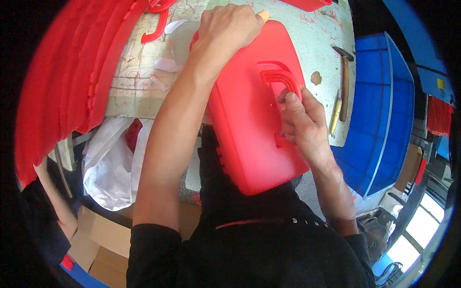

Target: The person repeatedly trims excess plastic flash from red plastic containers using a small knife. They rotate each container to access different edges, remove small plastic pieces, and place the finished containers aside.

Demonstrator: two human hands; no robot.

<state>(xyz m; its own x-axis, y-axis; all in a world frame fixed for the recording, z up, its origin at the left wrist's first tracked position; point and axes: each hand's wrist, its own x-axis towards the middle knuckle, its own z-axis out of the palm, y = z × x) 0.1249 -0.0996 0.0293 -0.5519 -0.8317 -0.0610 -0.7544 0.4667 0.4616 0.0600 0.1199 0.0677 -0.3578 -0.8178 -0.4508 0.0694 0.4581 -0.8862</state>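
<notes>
A red plastic case (249,139) lies tilted, its far end on the worktable (139,91) and its near end over the table's front edge, close to my body. My left hand (229,26) is curled over the case's far end, fingers mostly hidden; a small yellowish piece shows by its fingertips, and I cannot make out what it is. On the case's right side, my right hand (305,117) grips a red handle (283,77), thumb pressed against it. One handle end sits near a recess in the case; whether it is seated there is hard to tell.
A hammer (344,89) and a yellow utility knife (335,114) lie at the table's right edge, beside a blue crate (367,129). Another red handle (156,31) lies far left. Red cases (67,67) are stacked left, above a white sack (110,165). Another person's arm (54,199) is lower left.
</notes>
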